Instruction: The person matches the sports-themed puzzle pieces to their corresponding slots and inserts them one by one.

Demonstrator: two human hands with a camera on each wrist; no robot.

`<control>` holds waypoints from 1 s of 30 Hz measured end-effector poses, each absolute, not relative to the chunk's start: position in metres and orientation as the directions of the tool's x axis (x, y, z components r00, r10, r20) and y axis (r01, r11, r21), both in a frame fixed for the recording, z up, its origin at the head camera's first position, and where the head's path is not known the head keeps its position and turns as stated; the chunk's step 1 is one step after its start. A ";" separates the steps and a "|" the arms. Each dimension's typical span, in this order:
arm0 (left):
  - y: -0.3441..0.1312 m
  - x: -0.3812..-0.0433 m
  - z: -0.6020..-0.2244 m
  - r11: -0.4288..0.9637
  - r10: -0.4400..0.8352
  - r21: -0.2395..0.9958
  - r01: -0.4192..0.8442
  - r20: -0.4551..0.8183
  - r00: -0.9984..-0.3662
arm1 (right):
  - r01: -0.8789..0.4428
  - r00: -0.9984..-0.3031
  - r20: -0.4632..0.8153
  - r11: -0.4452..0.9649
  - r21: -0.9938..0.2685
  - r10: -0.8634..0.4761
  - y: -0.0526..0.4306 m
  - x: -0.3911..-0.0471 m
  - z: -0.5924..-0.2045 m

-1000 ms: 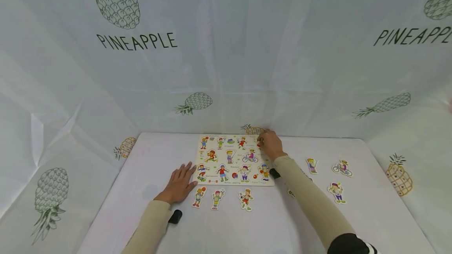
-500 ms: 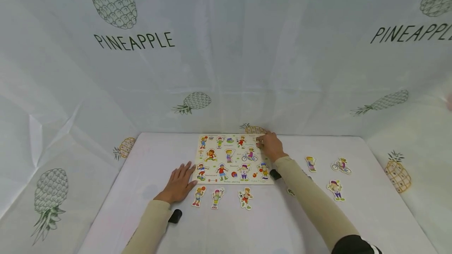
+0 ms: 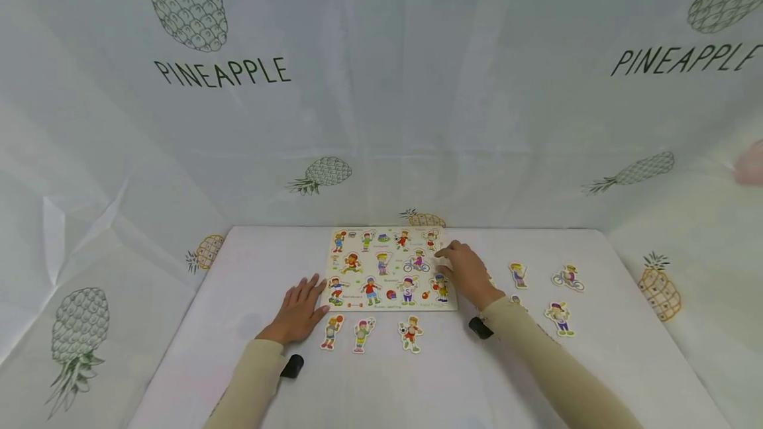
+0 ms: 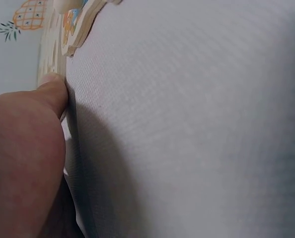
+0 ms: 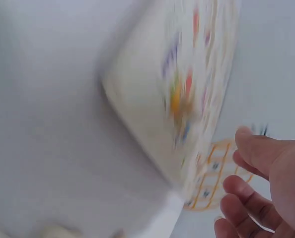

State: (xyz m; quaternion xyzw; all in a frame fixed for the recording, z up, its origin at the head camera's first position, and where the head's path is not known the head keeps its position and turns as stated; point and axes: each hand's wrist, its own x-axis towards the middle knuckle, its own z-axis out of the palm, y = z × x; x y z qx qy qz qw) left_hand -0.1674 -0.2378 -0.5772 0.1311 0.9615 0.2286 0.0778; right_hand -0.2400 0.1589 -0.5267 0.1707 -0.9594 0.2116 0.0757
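A light wooden picture board point(image 3: 367, 266) with several sports figures lies near the table's back edge in the head view. My left hand point(image 3: 299, 310) rests flat beside its left edge, fingertips at the rim. The left wrist view shows the thumb of that hand point(image 4: 23, 153) against the board's side. My right hand point(image 3: 471, 273) is over the board's right edge, fingers loosely bent. In the right wrist view, nothing is between the thumb and fingers of that hand point(image 5: 281, 183), and the board point(image 5: 137, 89) is blurred. A tennis figure point(image 3: 431, 239) shows in the board's far right corner.
In front of the board lie a basketball figure piece point(image 3: 332, 332), a ball-player piece point(image 3: 362, 335) and a football figure piece point(image 3: 410, 334). To the right are a batter piece point(image 3: 518, 275), a cyclist piece point(image 3: 569, 278) and a capped figure piece point(image 3: 559, 318). My right forearm partly hides others.
My right hand has left the tennis figure at the far right corner and drawn back toward me and to the right. The left hand stays at the board's edge. The head view has shifted slightly.
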 end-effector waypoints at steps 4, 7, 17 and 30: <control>-0.239 -0.167 -0.578 0.862 0.287 0.460 0.213 -0.097 -0.953 | -0.443 -0.891 0.287 0.815 -0.374 -0.352 0.148 -0.207 -0.532; -0.240 -0.168 -0.580 0.872 0.286 0.441 0.215 -0.101 -0.953 | -0.503 -0.856 0.332 0.785 -0.362 -0.396 0.140 -0.185 -0.538; -0.240 -0.167 -0.583 0.870 0.285 0.440 0.221 -0.084 -0.955 | -0.609 -0.791 0.328 0.716 -0.343 -0.516 0.117 -0.140 -0.549; -0.238 -0.168 -0.583 0.878 0.278 0.422 0.224 -0.071 -0.958 | -0.540 -0.835 0.330 0.774 -0.331 -0.441 0.105 -0.125 -0.553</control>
